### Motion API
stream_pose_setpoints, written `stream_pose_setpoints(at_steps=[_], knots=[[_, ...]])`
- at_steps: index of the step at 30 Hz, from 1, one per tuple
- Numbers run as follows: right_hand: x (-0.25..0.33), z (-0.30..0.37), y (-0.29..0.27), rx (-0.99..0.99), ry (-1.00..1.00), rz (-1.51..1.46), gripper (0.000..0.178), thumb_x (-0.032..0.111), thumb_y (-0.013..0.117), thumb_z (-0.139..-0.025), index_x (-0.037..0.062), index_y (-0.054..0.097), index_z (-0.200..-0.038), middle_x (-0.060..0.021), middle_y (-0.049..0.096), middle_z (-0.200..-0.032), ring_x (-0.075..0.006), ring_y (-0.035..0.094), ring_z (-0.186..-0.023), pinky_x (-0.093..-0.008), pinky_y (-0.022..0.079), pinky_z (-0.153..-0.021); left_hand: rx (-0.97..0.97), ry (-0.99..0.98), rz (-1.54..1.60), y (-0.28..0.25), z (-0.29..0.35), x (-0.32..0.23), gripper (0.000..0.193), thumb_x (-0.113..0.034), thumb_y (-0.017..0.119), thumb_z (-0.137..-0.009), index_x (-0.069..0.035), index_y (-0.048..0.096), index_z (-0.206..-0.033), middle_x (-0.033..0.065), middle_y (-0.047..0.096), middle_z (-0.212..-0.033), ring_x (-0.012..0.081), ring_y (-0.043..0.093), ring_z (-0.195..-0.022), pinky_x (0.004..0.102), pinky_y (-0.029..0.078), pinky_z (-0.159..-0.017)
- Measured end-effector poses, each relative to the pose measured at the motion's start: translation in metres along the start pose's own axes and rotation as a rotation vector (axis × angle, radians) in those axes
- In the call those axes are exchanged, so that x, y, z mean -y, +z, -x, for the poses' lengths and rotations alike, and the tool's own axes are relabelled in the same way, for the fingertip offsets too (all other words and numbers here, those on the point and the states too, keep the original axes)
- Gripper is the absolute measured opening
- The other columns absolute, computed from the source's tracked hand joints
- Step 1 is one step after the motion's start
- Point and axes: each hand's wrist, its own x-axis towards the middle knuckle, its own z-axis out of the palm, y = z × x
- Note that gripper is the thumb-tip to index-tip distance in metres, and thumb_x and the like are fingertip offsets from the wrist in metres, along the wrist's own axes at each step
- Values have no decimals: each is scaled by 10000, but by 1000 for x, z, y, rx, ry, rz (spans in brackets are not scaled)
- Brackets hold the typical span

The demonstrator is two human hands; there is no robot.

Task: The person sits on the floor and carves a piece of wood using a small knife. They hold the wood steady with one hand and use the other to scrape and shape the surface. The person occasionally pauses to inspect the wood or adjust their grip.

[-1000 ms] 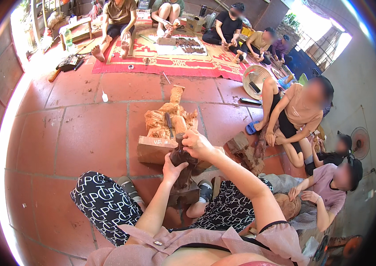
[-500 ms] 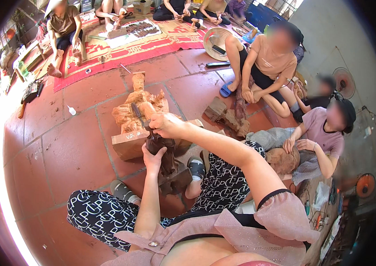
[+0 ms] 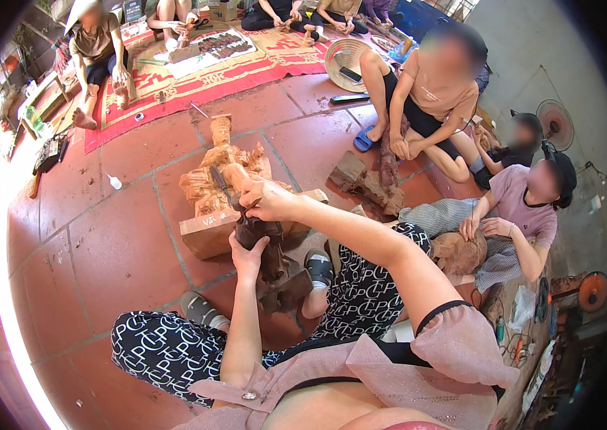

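Grasping one dark carving [image 3: 275,266] between two sandals [image 3: 319,268], the left hand [image 3: 247,252] curls its grip around the upper part; the right hand [image 3: 268,201] has a narrow grip, fingers bunched at the top, and whether they pinch anything cannot be told. Both hands cover that upper end, and the shaded lower detail is hard to make out. From there, one light carving [image 3: 222,161] stands at eleven o'clock on the floor [image 3: 124,236], its base partly blocked, one dark tool [image 3: 218,177] against its front. One bottle [image 3: 115,182] is at ten, one rough block [image 3: 350,172] at two, one lap carving [image 3: 460,254] at three; seated people [image 3: 106,44] hide parts of the rug [image 3: 196,93] beyond, toward eleven.
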Motion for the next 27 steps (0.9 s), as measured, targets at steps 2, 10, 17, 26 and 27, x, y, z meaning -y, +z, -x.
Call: stream_pose_setpoints(at_steps=[2, 10, 17, 26, 27], knots=[[-2, 2, -1, -17, -4, 1, 177, 55, 712, -645, 23, 542, -683, -92, 540, -836, -319, 538, -837, -405, 440, -712, 9, -11, 13, 2, 0, -1, 750, -248, 821, -641, -4, 403, -1214, 131, 565, -1094, 216, 553, -1003, 324, 422, -885], [-1, 5, -1, -102, -94, -29, 168, 48, 706, -658, 24, 545, -700, -93, 543, -866, -310, 540, -841, -399, 443, -715, 10, 17, 44, 2, -1, 4, 735, -224, 818, -646, -3, 405, -1213, 124, 567, -1086, 207, 550, -997, 319, 417, -892], [-10, 3, 2, -8, -47, -34, 160, 29, 709, -616, 34, 584, -715, -97, 537, -838, -314, 550, -846, -393, 465, -695, 21, 7, 72, 0, -2, 3, 715, -202, 809, -652, -9, 410, -1213, 121, 567, -1089, 203, 551, -991, 318, 420, -891], [-8, 3, 0, 26, -72, 31, 166, 75, 692, -672, 28, 539, -715, -96, 551, -860, -329, 560, -841, -419, 459, -698, -7, 5, 21, 0, 1, 2, 722, -220, 809, -650, -21, 406, -1216, 124, 576, -1084, 209, 564, -978, 322, 438, -869], [-6, 2, 0, 37, -71, 55, 158, 84, 693, -669, 36, 552, -724, -100, 546, -863, -329, 562, -839, -415, 463, -699, -15, 5, -37, -1, -1, 6, 744, -251, 813, -644, -20, 404, -1220, 137, 582, -1083, 220, 570, -983, 328, 441, -869]])
